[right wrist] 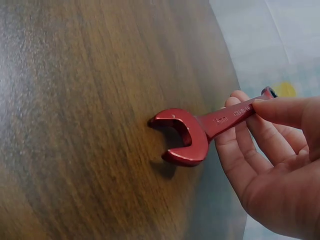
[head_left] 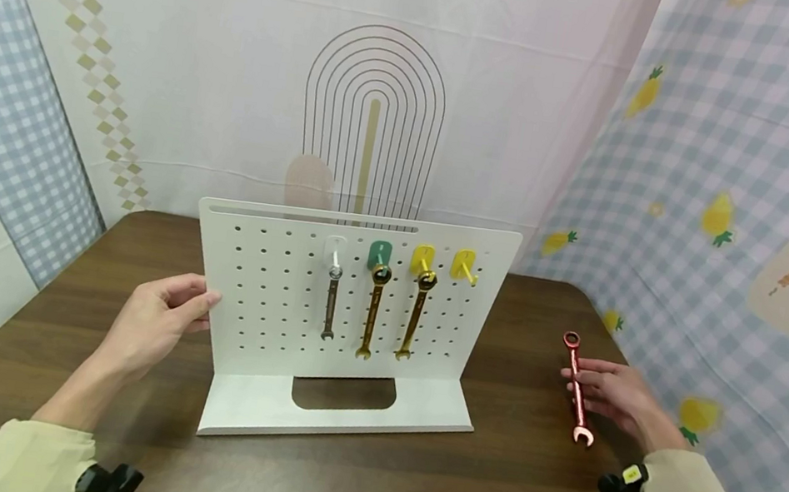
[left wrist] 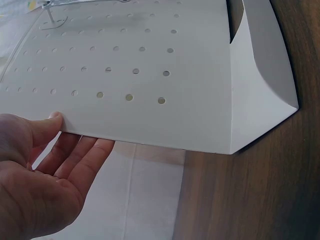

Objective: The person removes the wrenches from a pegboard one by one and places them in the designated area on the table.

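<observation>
A white pegboard stand stands upright on the table, with hooks along its upper part. My left hand pinches its left edge, thumb on the front and fingers behind, as the left wrist view also shows. A small silver wrench hangs from the white hook, a gold wrench from the green one and another gold wrench from the first yellow one. Off to the right, my right hand holds a red combination wrench by its shaft between thumb and fingers, its open end toward me.
The second yellow hook, at the board's right, bears nothing. A dark wooden table lies under everything. Patterned cloths hang behind the table and at both sides.
</observation>
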### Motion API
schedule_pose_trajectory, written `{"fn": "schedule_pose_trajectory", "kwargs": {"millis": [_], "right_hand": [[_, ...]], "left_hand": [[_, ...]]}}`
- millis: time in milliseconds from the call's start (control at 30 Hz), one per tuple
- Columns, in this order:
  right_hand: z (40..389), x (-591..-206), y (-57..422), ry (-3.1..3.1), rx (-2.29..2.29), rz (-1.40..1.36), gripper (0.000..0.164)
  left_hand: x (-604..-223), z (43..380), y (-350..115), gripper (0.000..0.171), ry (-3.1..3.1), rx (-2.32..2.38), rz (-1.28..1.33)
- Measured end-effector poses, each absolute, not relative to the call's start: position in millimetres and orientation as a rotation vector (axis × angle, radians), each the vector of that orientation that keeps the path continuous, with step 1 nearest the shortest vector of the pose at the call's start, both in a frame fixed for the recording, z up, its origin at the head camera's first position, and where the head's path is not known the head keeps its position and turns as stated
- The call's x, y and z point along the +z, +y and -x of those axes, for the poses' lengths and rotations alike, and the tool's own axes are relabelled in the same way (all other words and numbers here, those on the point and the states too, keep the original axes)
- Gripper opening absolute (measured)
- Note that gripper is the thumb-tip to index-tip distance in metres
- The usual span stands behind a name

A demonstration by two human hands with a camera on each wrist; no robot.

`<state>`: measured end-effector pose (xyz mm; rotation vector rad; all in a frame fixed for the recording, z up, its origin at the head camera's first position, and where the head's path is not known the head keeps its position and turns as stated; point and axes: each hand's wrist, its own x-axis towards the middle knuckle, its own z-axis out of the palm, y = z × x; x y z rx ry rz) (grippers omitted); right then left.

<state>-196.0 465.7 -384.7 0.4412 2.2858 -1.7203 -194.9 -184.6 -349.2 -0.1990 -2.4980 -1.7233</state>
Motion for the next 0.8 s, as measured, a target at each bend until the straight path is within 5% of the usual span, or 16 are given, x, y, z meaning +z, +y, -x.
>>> {"fn": "schedule_pose_trajectory", "kwargs": {"millis": [800], "right_hand": [[207.7,-388.5,476.8,2.29,-1.65,-0.523,0.054]], "left_hand": [[-349.5,194.5,-184.3,0.03,-2.474,-1.751,0.219]]}}
